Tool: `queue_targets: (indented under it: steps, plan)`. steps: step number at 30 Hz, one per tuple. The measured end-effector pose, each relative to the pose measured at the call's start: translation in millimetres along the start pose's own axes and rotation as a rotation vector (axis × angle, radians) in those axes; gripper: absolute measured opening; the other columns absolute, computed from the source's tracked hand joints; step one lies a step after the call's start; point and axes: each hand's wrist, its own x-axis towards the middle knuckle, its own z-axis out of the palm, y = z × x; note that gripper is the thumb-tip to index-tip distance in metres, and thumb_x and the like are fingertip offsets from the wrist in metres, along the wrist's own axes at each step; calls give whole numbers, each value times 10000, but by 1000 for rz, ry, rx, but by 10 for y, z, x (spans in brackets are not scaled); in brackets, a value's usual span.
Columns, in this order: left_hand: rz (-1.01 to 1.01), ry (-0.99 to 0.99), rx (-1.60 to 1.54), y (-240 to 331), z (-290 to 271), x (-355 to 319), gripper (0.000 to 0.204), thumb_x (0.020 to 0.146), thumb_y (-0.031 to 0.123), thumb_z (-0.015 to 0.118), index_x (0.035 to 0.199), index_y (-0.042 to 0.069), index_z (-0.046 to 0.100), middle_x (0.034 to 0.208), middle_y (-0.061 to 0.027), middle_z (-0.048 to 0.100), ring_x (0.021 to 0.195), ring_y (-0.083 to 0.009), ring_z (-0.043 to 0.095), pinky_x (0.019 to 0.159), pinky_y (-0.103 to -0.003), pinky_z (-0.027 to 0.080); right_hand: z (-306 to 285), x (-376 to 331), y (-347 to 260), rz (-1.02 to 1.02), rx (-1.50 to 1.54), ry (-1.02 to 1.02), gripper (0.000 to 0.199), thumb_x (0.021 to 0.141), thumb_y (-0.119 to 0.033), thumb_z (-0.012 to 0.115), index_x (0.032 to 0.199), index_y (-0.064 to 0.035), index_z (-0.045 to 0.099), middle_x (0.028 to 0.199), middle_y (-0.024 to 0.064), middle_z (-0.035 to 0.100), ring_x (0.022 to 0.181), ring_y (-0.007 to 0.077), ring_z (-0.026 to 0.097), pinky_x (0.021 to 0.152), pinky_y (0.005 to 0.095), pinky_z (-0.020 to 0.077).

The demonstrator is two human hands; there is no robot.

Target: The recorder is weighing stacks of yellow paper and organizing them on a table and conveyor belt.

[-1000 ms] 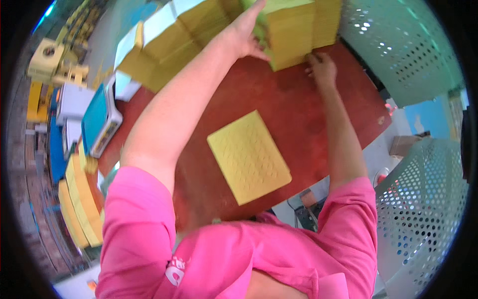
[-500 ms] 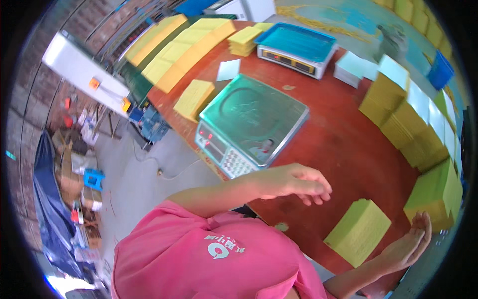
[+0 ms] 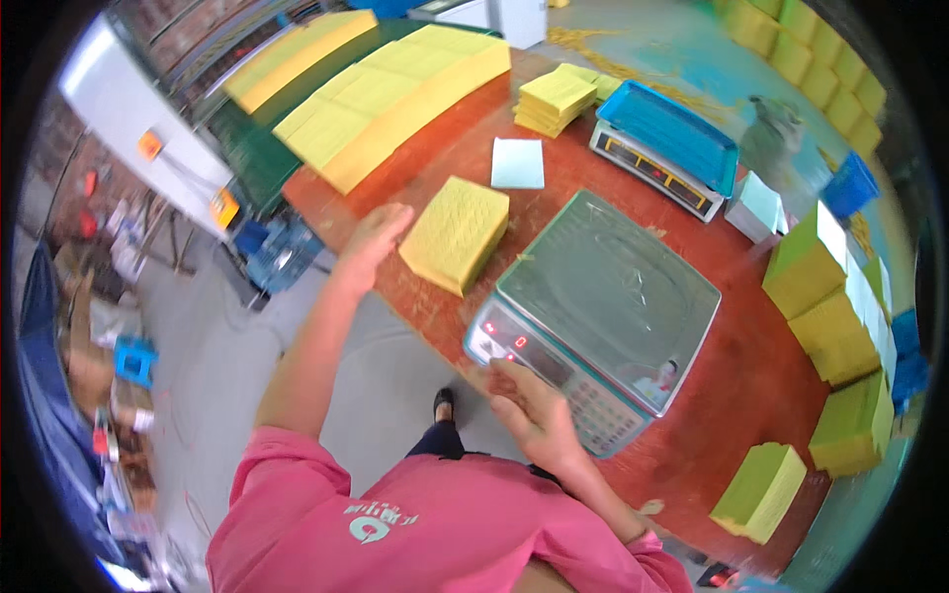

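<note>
My left hand [image 3: 374, 242] is stretched out beside a thick stack of yellow paper sheets [image 3: 457, 232], its fingertips close to the stack's near left side. It holds nothing; whether it touches the paper I cannot tell. In front of the keypad end of a digital weighing scale [image 3: 623, 287] is my right hand [image 3: 536, 410], fingers loosely extended and nothing in them. The scale's glassy-looking plate is bare and its red display is lit. A pale sheet or thin pad [image 3: 518, 163] lies behind the yellow stack.
Long rows of yellow paper [image 3: 395, 89] line the far left. A second scale with a blue tray [image 3: 672, 128] stands at the back, near a small yellow pile [image 3: 556, 99]. More yellow stacks [image 3: 835, 316] run along the right edge, with a single one [image 3: 759, 491] nearer me.
My body and view have turned left. My left hand has moved over to the yellow stack beside the scale; my right hand has come from the right-side stacks to the scale's front.
</note>
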Motion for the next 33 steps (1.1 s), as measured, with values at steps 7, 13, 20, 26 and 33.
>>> queue_targets:
  steps: [7, 13, 20, 26, 33]
  plan:
    - [-139, -558, -98, -187, 94, 791, 586, 915, 291, 662, 1388, 6, 467, 1357, -111, 545, 1235, -190, 522, 1042, -358, 418, 993, 1464, 312, -288, -697, 632, 667, 923, -132, 625, 1445, 106, 285, 1440, 300, 416, 1333, 362, 456, 1081, 407, 393]
    - [-119, -629, -161, -517, 32, 907, 510, 930, 225, 621, 1379, 36, 467, 1276, -100, 598, 1130, -182, 598, 943, -360, 500, 1022, 2184, 690, 78, -219, 804, 671, 917, -125, 601, 1474, 48, 269, 1362, 286, 500, 1241, 336, 542, 1038, 382, 426]
    - [-209, -555, -76, -547, -680, 64, 520, 915, 281, 634, 1331, 4, 489, 1212, -121, 616, 1094, -173, 607, 921, -361, 491, 1564, 1527, 766, 67, -200, 597, 761, 883, -187, 656, 1482, 59, 256, 1399, 286, 463, 1282, 344, 507, 1061, 387, 407]
    - [-439, -356, -85, -633, -970, -396, 531, 904, 347, 671, 1296, 13, 542, 1146, -102, 655, 1013, -167, 627, 878, -327, 488, 1639, 1415, 895, 11, -378, 523, 738, 871, -165, 674, 1469, 42, 294, 1341, 228, 528, 1224, 275, 549, 1025, 363, 438]
    - [-542, -365, -484, -915, -964, -876, 539, 995, 339, 517, 1428, 34, 419, 1374, -125, 540, 1248, -235, 543, 1027, -390, 458, 1592, 1007, 893, -39, -346, 541, 780, 826, -226, 739, 1444, 37, 343, 1367, 249, 488, 1257, 334, 517, 1035, 380, 435]
